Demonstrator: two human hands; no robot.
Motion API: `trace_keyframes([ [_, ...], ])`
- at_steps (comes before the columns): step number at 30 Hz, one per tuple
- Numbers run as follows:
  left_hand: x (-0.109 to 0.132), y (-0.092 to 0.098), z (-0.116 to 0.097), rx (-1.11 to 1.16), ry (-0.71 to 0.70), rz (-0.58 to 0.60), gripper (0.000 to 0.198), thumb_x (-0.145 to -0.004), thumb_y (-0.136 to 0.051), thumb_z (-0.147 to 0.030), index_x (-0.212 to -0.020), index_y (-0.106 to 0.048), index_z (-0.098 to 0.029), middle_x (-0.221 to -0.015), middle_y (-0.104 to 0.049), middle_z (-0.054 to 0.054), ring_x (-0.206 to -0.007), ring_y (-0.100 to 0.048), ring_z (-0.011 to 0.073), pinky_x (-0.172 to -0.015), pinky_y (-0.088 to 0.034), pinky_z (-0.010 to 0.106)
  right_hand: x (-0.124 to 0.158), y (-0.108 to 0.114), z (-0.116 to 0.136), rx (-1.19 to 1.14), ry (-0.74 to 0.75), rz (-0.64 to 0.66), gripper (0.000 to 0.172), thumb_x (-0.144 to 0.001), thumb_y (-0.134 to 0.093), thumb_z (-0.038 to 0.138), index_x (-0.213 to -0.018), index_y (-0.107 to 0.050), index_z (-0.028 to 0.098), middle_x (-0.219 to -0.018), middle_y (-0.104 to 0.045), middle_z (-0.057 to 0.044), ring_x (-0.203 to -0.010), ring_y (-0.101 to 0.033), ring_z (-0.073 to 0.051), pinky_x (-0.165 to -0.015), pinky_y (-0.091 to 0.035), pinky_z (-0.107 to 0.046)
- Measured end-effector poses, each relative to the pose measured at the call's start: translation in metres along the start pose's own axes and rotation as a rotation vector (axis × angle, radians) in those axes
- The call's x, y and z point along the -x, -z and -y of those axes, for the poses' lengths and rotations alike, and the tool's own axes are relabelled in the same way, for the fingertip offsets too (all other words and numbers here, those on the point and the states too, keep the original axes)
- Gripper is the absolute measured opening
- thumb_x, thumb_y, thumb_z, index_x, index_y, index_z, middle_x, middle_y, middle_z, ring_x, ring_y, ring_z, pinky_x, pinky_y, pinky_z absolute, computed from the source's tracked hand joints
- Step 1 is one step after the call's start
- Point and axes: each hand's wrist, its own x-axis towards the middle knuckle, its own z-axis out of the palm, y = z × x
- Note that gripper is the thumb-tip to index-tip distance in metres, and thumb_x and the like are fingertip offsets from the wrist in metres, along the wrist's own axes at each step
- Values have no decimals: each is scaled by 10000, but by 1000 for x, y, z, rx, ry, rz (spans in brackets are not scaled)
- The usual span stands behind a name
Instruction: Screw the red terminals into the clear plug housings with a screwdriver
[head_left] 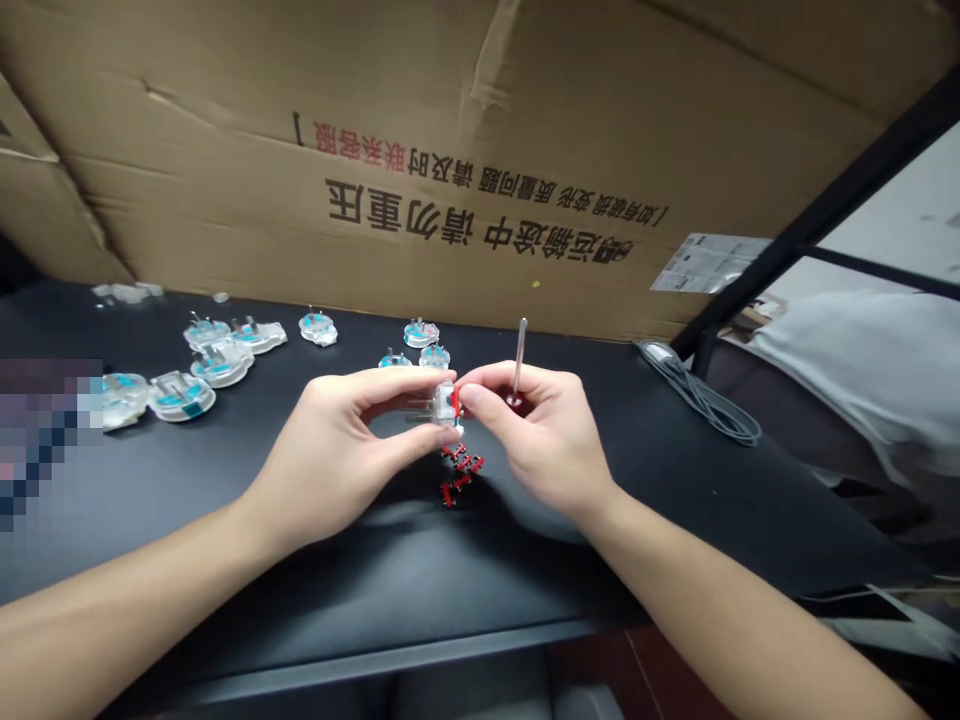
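Note:
My left hand (345, 440) pinches a clear plastic plug (445, 405) between thumb and fingers, its metal pins pointing left and a red part showing inside. My right hand (532, 430) closes around a small screwdriver with a thin metal shaft (518, 355) standing upright, and its fingertips meet the plug from the right. Just below the hands, several small red-and-metal parts (459, 473) lie in a loose heap on the black table (225, 520). Several more clear plugs with teal insides (221, 362) lie to the left and behind.
A large cardboard sheet with printed Chinese text (450, 200) stands along the table's back edge. A coiled grey cable (697, 395) lies at the right, beside a black metal bar (825, 220) and white cloth (847, 360). A pixelated patch (45, 440) covers the left side.

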Motion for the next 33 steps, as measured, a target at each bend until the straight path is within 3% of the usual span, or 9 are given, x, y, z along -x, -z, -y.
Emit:
trace_keyframes([
  [8, 1, 4, 2, -131, -54, -14, 375, -757, -826, -340, -1117, -773, -250, -1139, -776, 29, -1031, -727, 262, -960, -584, 354, 1, 0, 0, 145, 45, 19, 263, -935, -611, 356, -767, -687, 168, -690, -628, 3, -604, -509, -105, -567, -409, -237],
  [18, 1, 0, -1, -56, -23, -6, 357, -754, -831, -297, -1099, -769, -234, -1088, -789, 20, -984, -738, 247, -932, -588, 329, 1, -3, 1, 167, 111, -31, 183, -936, -604, 310, -803, -629, 187, -734, -595, 12, -614, -476, -102, -588, -397, -239],
  [23, 0, -1, -2, -63, -33, -6, 355, -759, -829, -277, -1104, -762, -220, -1114, -777, 31, -1002, -725, 240, -960, -569, 327, 0, -7, -4, 139, 106, -15, 252, -968, -559, 359, -783, -582, 190, -712, -535, 21, -621, -443, -99, -594, -380, -242],
  [26, -1, 0, -3, 21, 0, 64, 332, -769, -819, -258, -1094, -754, -231, -1098, -777, 29, -987, -726, 228, -933, -575, 304, -2, -7, -7, 109, 90, -2, 279, -954, -582, 407, -775, -570, 193, -706, -528, 24, -617, -439, -100, -584, -377, -244],
  [30, -6, 5, -1, 186, 75, 150, 337, -801, -794, -277, -1124, -716, -224, -1122, -763, 47, -1005, -724, 227, -901, -582, 285, -5, 7, -8, 83, 125, 79, 226, -1009, -473, 418, -978, -579, 221, -797, -586, 13, -713, -543, -123, -675, -440, -257],
  [33, -10, 10, 2, 269, 111, 165, 298, -810, -788, -286, -1090, -710, -220, -1071, -764, 44, -992, -723, 227, -899, -577, 290, -10, 26, -8, 352, 291, 125, 273, -1043, -392, 350, -954, -613, 215, -791, -610, -7, -721, -561, -136, -716, -439, -279],
])
